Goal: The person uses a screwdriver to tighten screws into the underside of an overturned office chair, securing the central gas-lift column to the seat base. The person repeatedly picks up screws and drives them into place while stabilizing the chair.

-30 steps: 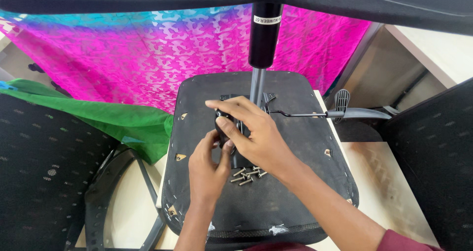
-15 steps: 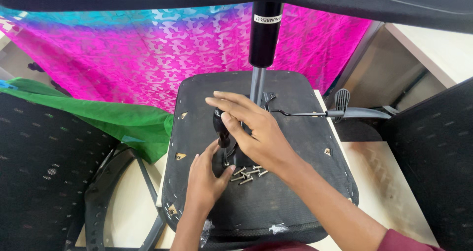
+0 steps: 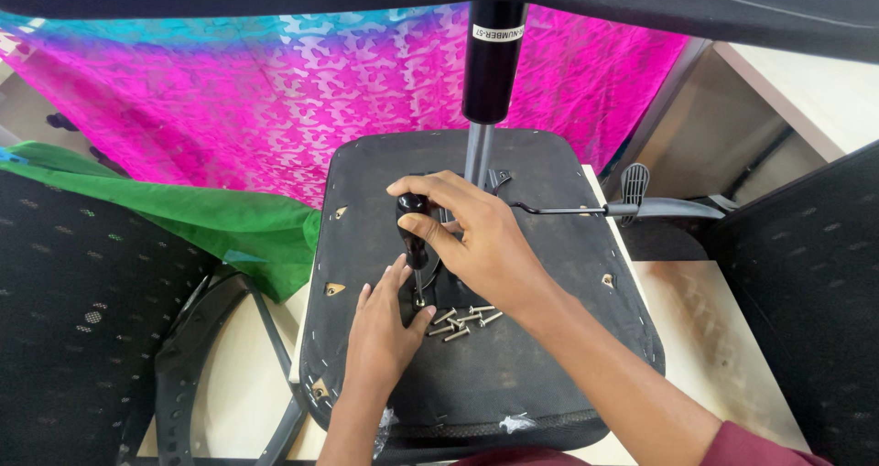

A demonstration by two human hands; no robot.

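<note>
While the right hand (image 3: 476, 237) grips the black-handled screwdriver (image 3: 414, 237) upright on the upturned black chair seat base (image 3: 549, 374), left hand (image 3: 380, 329) steadies its tip, fingers loose; loose silver screws (image 3: 462, 321) lie just beside.

Gas cylinder (image 3: 493, 59), lever (image 3: 586, 211) block far side; near seat underside (image 3: 513, 384) open.

Bright, even daylight fills the scene; the pink cloth (image 3: 275, 109) glows vividly, shadows under the hands stay soft. Focus is sharp centrally, with slight wide-angle stretching at the edges, and the tabletop (image 3: 806, 91) possibly overexposed.
</note>
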